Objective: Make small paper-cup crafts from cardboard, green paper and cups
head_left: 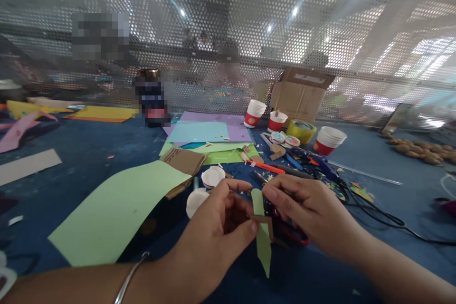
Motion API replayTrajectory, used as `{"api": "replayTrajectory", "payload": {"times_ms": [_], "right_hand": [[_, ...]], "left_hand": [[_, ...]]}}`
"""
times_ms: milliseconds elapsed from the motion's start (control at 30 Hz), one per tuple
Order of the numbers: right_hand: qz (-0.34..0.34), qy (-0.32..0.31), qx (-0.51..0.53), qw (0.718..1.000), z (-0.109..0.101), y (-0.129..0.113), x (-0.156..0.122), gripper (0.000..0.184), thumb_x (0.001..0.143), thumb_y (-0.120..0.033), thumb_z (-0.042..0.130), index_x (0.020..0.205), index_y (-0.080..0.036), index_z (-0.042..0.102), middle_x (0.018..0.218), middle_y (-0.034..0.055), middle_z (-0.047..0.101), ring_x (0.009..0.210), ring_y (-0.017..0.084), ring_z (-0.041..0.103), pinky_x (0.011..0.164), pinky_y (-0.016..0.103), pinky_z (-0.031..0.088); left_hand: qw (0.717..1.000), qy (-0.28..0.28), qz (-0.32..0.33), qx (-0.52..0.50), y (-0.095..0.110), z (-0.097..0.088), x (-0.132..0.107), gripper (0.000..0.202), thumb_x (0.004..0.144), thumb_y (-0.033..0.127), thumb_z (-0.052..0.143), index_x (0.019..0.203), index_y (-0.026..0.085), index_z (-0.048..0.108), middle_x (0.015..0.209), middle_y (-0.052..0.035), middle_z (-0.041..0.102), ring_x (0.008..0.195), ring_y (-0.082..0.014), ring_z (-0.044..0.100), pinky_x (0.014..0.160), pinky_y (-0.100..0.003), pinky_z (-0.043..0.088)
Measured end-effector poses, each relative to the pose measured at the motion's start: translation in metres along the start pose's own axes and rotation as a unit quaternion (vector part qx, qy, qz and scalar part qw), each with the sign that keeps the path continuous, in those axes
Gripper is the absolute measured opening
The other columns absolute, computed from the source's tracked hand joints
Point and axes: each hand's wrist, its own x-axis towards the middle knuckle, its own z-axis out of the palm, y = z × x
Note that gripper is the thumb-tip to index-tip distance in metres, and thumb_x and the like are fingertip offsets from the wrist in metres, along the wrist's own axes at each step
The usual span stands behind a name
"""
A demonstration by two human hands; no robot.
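Between my hands is a narrow green paper strip with a pointed lower end. A small brown cardboard piece crosses its middle. My left hand pinches the cardboard piece, thumb near the strip's left edge. The fingers of my right hand close on the strip's upper end. Red-handled scissors lie on the table behind and below my right hand, partly hidden. White paper cup bottoms sit just beyond my left hand. A large light green sheet lies to the left, resting against corrugated cardboard.
Coloured paper sheets are stacked ahead. Red and white paper cups, a roll of yellow tape and a blue glue gun with a black cord stand or lie to the right. A perforated metal screen rises behind the table.
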Motion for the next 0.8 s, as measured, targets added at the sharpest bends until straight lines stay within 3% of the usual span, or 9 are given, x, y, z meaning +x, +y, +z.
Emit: {"api": "replayTrajectory", "payload": {"times_ms": [300,500,800], "right_hand": [[0.096,-0.123,0.104,0.982,0.0064,0.0052,-0.0007,0.034,0.093,-0.049,0.063,0.078,-0.018,0.061,0.056,-0.0062,0.052,0.046,0.006,0.042,0.043,0.018,0.031],[0.098,-0.124,0.12,0.98,0.0078,0.0035,-0.0034,0.031,0.093,-0.044,0.063,0.077,-0.018,0.06,0.055,-0.0058,0.053,0.046,0.006,0.045,0.044,0.017,0.033],[0.1,-0.125,0.13,0.978,0.0053,0.0032,-0.0024,0.03,0.093,-0.044,0.063,0.08,-0.018,0.062,0.055,-0.006,0.053,0.045,0.006,0.045,0.044,0.016,0.033]], "left_hand": [[0.998,0.039,0.036,0.027,0.0042,-0.0004,0.0032,0.038,0.089,0.027,0.067,0.119,0.024,0.044,0.094,0.0004,0.06,0.087,-0.0153,0.059,0.078,-0.032,0.047],[0.998,0.043,0.03,0.024,0.0053,0.0002,0.0022,0.042,0.086,0.024,0.069,0.119,0.024,0.043,0.091,0.002,0.059,0.082,-0.0135,0.057,0.072,-0.028,0.046],[0.998,0.05,0.047,0.003,0.0083,0.0018,0.0013,0.04,0.085,0.019,0.07,0.117,0.023,0.044,0.088,0.0032,0.058,0.082,-0.0119,0.057,0.076,-0.027,0.047]]}}
